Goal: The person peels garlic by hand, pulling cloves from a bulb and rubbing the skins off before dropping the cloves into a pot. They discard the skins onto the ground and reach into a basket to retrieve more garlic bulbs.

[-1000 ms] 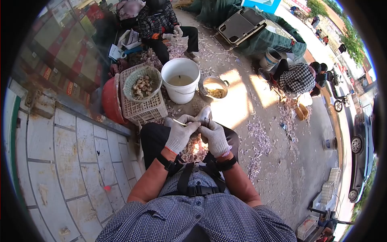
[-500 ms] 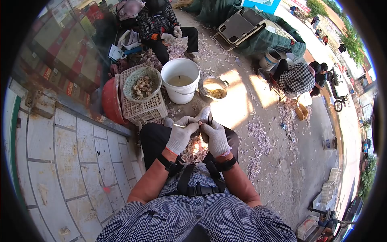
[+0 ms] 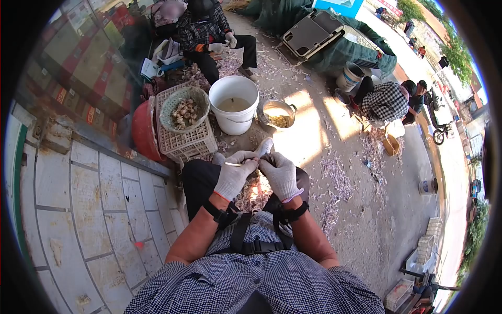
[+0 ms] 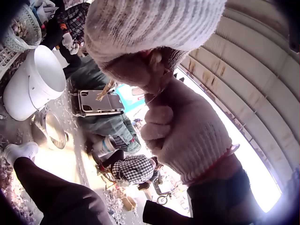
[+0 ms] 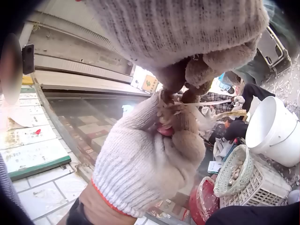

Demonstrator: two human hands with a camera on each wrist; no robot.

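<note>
Both hands wear pale knit gloves and meet over the lap. The left hand (image 3: 231, 177) grips a garlic bulb, mostly hidden in its curled fingers; its dry stem (image 3: 233, 165) juts out to the left. Between the left fingers a bit of the bulb's pinkish skin (image 5: 165, 131) shows in the right wrist view. Thumb and fingers of the right hand (image 3: 281, 178) pinch at the bulb's other side, right against the left fingertips. A thin pale strip (image 5: 208, 102) lies beside the right fingertips. In the left wrist view the right hand (image 4: 190, 131) has its outer fingers curled in.
Ahead stand a white bucket (image 3: 234, 123) with liquid, a metal pot (image 3: 280, 125) with yellowish pieces, and a green basket (image 3: 168, 115) of garlic on a white crate (image 3: 191, 146). Purplish peelings (image 3: 334, 180) litter the ground. Another gloved person (image 3: 206, 31) sits opposite.
The right hand has turned slightly and closed in on the left hand. The thin dark pieces that stuck up from its fingers no longer show. The left hand has barely moved, still holding the garlic.
</note>
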